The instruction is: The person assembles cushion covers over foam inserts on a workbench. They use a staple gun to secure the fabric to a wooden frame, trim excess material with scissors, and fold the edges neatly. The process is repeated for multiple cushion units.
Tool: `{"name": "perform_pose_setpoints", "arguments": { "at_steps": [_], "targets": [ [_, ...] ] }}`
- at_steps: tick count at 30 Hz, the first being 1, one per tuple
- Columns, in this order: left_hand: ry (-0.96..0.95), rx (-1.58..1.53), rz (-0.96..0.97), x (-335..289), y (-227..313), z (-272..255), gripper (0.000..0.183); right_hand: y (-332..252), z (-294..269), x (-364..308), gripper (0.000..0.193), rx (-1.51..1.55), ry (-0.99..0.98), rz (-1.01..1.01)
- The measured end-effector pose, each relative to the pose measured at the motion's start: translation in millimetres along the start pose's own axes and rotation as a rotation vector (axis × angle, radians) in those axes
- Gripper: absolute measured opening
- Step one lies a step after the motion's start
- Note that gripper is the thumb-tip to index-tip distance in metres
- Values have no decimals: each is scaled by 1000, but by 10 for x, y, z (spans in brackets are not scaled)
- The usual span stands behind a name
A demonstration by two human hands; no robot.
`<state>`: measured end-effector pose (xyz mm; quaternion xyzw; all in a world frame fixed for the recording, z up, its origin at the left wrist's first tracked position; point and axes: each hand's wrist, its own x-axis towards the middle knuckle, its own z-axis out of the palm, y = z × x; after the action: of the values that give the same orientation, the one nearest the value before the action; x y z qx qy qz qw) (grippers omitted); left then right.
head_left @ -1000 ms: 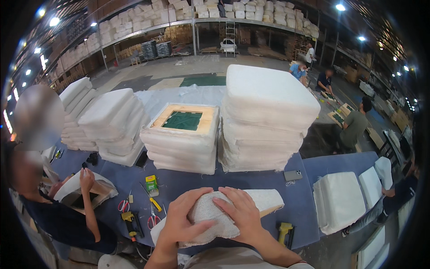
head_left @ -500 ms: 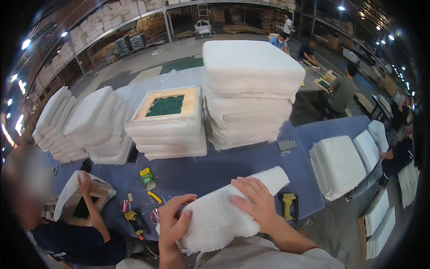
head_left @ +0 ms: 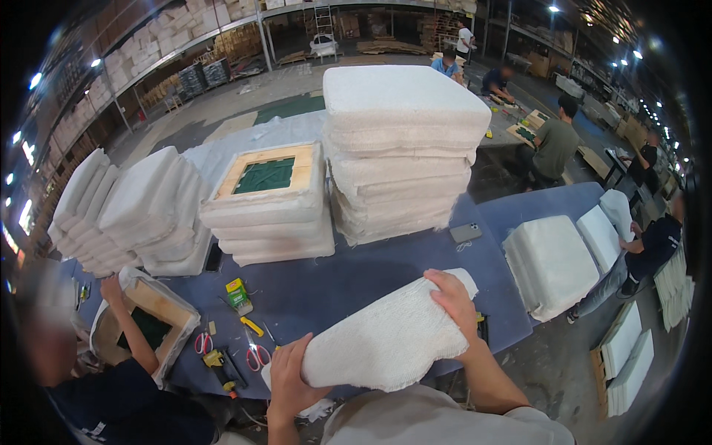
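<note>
In front of my body, both hands hold a white fabric-covered cushion [head_left: 382,334], tilted on its edge, its right end raised. At its lower left end my left hand [head_left: 291,374] closes round the edge. My right hand [head_left: 452,300] grips the upper right end, fingers over the top. The cushion's underside is hidden. Left of my left hand lie red-handled scissors [head_left: 257,358], a yellow-handled tool [head_left: 252,326] and a yellow-black staple gun [head_left: 220,371]. Another staple gun [head_left: 482,326] is mostly hidden behind my right wrist.
Stacks of white cushions [head_left: 404,141] stand across the blue table [head_left: 371,274]; one stack has a wooden frame with green webbing [head_left: 265,175] on top. A phone [head_left: 466,233] lies near the right stack. At left, a co-worker's hand [head_left: 115,293] touches a cushion frame [head_left: 159,326].
My right hand has shifted from the cushion's middle to its right end, and my left hand sits lower. The co-worker's frame now shows more of its open underside.
</note>
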<state>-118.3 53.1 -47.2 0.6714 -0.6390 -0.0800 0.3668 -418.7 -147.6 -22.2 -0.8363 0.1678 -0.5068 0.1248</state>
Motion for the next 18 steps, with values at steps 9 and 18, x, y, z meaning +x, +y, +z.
{"name": "perform_pose_setpoints", "arguments": {
  "at_steps": [9, 18],
  "targets": [
    [-114, 131, 136, 680, 493, -78, 93, 145, -121, -416, 86, -28, 263, 249],
    [-267, 367, 228, 873, 1123, 860, 91, -119, -199, -69, 71, -188, 29, -11]
  ]
}}
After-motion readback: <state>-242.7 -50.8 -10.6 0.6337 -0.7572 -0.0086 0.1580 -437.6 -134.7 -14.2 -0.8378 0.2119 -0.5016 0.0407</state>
